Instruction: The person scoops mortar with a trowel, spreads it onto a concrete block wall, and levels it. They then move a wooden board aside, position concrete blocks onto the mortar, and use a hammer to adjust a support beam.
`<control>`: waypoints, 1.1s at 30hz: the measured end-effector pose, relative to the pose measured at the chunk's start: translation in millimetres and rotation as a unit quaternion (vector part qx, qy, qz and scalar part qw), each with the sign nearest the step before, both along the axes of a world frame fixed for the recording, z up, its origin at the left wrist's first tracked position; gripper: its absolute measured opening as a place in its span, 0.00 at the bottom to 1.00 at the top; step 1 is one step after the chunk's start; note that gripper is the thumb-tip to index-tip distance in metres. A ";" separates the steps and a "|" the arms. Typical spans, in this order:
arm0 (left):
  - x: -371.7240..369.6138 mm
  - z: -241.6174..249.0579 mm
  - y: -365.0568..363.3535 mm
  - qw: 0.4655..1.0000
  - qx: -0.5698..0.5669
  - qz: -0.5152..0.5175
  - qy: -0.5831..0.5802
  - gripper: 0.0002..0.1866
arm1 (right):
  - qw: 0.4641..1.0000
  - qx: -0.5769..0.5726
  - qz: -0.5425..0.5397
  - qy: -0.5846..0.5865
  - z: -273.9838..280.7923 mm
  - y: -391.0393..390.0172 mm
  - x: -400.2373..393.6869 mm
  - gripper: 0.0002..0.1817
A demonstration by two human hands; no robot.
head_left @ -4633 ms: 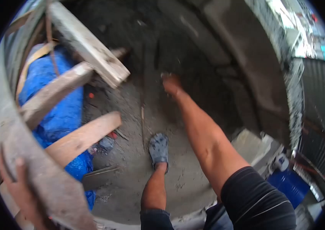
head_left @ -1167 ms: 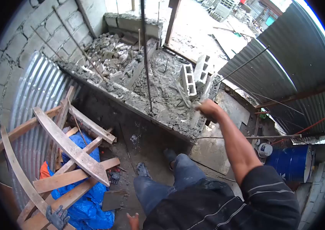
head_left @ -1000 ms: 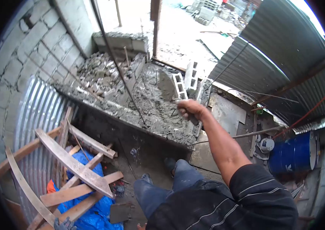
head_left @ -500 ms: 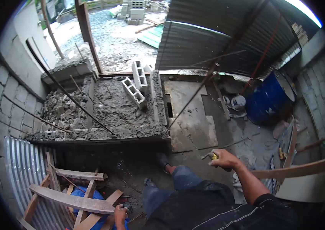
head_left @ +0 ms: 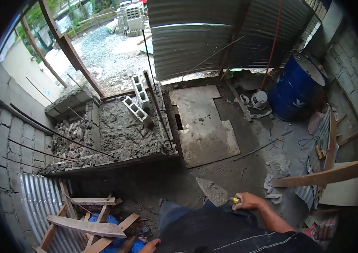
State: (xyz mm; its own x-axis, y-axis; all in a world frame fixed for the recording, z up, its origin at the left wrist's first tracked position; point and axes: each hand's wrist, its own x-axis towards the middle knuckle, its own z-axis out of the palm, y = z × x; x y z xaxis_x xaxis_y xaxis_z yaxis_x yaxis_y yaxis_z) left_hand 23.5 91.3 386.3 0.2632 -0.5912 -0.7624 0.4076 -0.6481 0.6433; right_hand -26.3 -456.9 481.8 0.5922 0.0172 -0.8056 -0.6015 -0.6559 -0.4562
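Observation:
My right hand [head_left: 246,201] is closed round the yellow handle of a trowel [head_left: 213,192], whose pointed blade with grey mortar on it reaches left over the dark floor. At the bottom edge my left hand [head_left: 150,246] shows only in part, beside my dark shirt, and its fingers are too hidden to read. Near it lie wooden planks [head_left: 87,226] over a blue sheet [head_left: 110,219]. Ahead, wet mortar [head_left: 118,130] fills a low block-walled bay, with two hollow blocks [head_left: 138,111] resting at its right side.
A flat board [head_left: 206,139] lies on the floor ahead. Steel bars [head_left: 158,109] stick up by the bay. A blue drum [head_left: 293,90] and a pail [head_left: 259,99] stand at the back right. A curved plank [head_left: 326,175] juts in from the right.
My right hand has moved down with the trowel, whose blade now shows broadly. My left hand has moved right, away from the plank's end. The view has shifted and turned.

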 end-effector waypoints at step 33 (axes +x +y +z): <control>229.3 71.5 -392.2 0.983 0.041 -0.148 0.105 0.19 | 0.968 -0.003 -0.249 -0.035 -35.2 -333.1 109.4 0.19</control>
